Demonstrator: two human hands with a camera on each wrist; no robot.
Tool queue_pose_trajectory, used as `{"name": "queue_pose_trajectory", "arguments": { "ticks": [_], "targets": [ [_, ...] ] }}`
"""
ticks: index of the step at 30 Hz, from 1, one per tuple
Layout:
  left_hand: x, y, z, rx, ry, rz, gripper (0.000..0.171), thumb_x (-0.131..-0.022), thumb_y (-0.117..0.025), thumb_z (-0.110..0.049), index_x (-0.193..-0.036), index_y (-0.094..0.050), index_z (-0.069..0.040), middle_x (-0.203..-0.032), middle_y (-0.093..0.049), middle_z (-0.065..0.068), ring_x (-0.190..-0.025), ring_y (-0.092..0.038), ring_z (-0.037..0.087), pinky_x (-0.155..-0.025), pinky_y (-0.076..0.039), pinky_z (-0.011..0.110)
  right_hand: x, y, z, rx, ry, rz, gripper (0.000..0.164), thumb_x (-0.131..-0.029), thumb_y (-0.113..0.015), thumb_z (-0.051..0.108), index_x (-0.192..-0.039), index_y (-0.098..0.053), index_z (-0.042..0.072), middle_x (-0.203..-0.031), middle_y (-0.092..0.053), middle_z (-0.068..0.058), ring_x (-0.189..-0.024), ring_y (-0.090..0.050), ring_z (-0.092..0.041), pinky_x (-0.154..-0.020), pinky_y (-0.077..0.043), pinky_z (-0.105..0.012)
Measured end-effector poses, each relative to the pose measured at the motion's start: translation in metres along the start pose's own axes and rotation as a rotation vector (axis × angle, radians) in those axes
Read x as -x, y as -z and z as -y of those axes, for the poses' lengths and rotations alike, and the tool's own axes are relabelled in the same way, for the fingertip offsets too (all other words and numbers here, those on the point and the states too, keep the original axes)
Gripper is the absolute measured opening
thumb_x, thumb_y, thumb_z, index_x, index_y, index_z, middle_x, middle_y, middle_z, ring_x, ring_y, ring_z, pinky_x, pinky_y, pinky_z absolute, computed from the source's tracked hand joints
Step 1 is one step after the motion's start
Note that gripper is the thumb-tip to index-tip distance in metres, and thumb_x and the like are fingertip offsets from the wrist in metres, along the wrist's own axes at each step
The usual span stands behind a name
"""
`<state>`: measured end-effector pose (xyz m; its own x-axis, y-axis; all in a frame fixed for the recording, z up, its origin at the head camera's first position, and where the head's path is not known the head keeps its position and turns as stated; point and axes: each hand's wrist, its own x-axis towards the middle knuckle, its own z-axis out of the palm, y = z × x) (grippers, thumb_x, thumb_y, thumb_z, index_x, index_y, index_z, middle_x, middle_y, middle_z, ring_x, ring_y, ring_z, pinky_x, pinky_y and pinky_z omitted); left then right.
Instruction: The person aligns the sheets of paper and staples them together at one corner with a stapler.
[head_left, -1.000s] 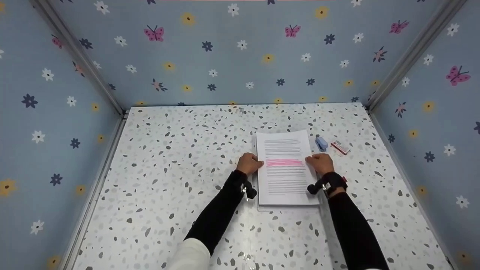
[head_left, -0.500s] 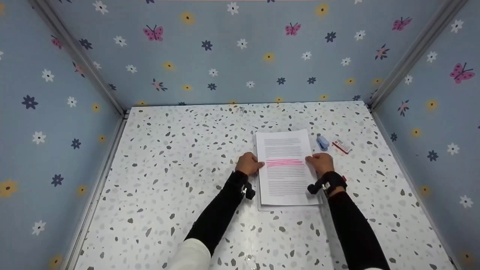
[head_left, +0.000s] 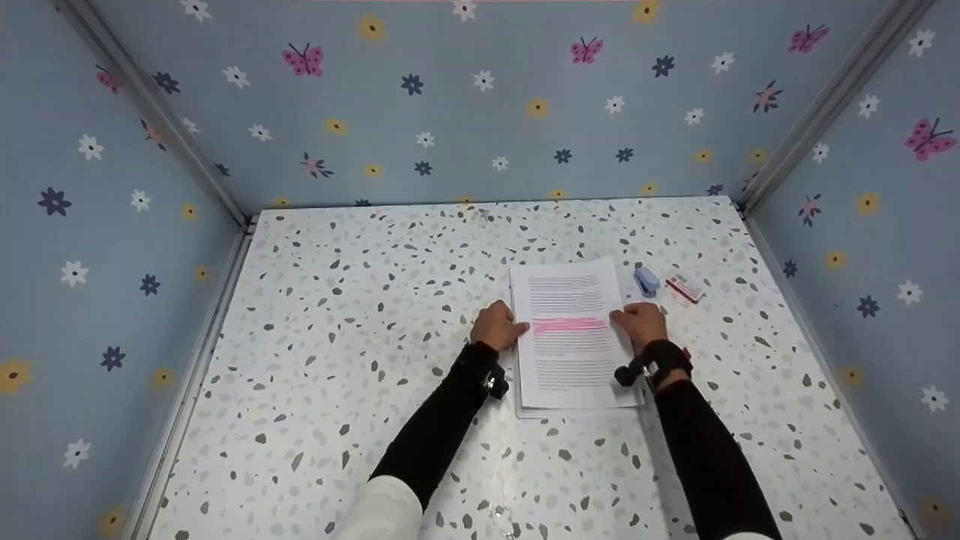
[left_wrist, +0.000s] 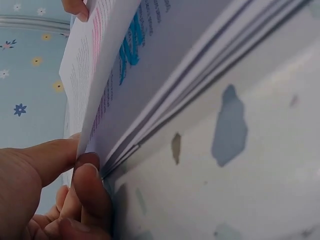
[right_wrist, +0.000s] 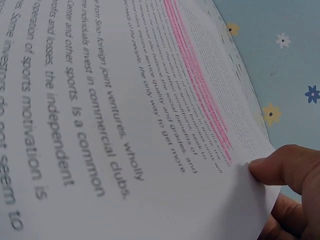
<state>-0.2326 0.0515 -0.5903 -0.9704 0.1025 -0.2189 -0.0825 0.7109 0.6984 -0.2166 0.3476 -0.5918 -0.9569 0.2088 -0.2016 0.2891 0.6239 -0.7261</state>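
Observation:
A printed sheet (head_left: pixel 574 367) with a pink highlighted band across its middle lies uppermost on a paper stack (head_left: pixel 581 412). My left hand (head_left: pixel 495 328) pinches its left edge between thumb and fingers, as the left wrist view confirms. There the sheet stands apart from the page below, which bears blue marker strokes (left_wrist: pixel 130 47). On the opposite side, my right hand (head_left: pixel 641 324) pinches the right edge, with its thumb (right_wrist: pixel 265 170) on the printed face and its fingers partly hidden behind the paper.
Beyond my right hand, a small light-blue stapler (head_left: pixel 646 282) lies beside a small red-and-white box (head_left: pixel 685 288). The speckled white tabletop (head_left: pixel 360 300) is bounded by blue flowered panels (head_left: pixel 450 105) at the back and both sides.
Both hands keep their grip on the sheet and hardly move. The head view has tilted slightly, shifting the wall pattern. The stack's left edge shows less beside the top sheet.

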Motion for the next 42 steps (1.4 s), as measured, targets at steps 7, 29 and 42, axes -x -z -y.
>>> {"name": "queue_pose_trajectory", "arguments": {
  "ticks": [7, 29, 42],
  "targets": [
    [0.002, 0.000, 0.000, 0.008, -0.025, -0.016, 0.029, -0.087, -0.080, -0.028, -0.083, -0.058, -0.010, -0.076, -0.061, 0.005, -0.068, -0.059, 0.023, -0.059, -0.041, 0.032, 0.002, 0.002, 0.007, 0.033, -0.035, 0.001, 0.038, -0.093, -0.067, 0.023, -0.064, -0.048, 0.009, -0.058, -0.039, 0.003, -0.055, -0.037, -0.016, -0.055, -0.030, -0.030],
    [0.005, 0.001, 0.000, 0.013, -0.117, -0.046, 0.030, -0.082, -0.085, -0.020, -0.079, -0.060, -0.004, -0.072, -0.060, 0.006, -0.066, -0.055, 0.022, -0.062, -0.046, 0.036, 0.000, 0.005, 0.008, 0.031, -0.082, -0.005, 0.049, -0.093, -0.068, 0.027, -0.126, -0.065, -0.009, -0.126, -0.065, -0.025, -0.112, -0.061, -0.037, -0.096, -0.048, -0.044],
    [-0.005, 0.013, 0.013, 0.148, 0.029, 0.031, 0.036, -0.100, -0.064, -0.024, -0.070, -0.064, -0.005, -0.057, -0.063, 0.005, -0.047, -0.057, 0.015, -0.048, -0.045, 0.026, 0.020, 0.026, -0.001, -0.073, -0.161, -0.038, 0.046, -0.099, -0.063, 0.040, -0.125, -0.068, 0.002, -0.105, -0.072, -0.015, -0.083, -0.068, -0.020, -0.069, -0.054, -0.029]
  ]
}}
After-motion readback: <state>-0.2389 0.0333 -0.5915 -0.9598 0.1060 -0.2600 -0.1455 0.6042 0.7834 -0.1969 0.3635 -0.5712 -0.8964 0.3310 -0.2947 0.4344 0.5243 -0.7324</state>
